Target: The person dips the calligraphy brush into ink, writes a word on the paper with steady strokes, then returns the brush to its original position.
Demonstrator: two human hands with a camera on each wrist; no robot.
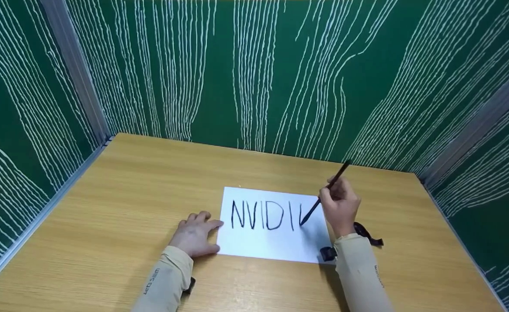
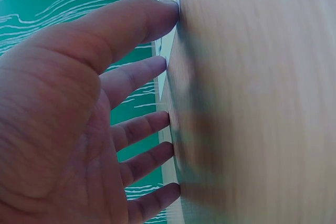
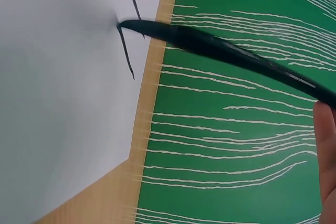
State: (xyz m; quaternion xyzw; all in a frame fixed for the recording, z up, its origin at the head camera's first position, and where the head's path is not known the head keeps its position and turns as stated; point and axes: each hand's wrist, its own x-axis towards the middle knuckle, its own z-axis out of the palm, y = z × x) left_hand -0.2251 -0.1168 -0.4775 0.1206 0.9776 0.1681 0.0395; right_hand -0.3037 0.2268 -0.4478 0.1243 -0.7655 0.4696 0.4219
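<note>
Green white-veined walls [image 1: 254, 65] enclose a wooden table [image 1: 107, 216].

Recording booth: green patterned walls [image 1: 280, 65] enclose wooden desk [image 1: 120, 208].

1. White rectangular paper sheet [image 1: 276, 242], lettered "NVIDI" in black, is laid on light wooden table [image 1: 120, 208].
2. Sheet's left edge is pressed by left hand [image 1: 194, 236].
3. Thin black brush pen [image 1: 324, 194] is gripped by right hand [image 1: 340, 206], tip on sheet.

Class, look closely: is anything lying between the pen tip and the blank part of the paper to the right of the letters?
Nothing visible does. The pen, held by the right hand, already touches the paper, and the space to its right is bare. The left hand rests at the opposite edge.
</note>
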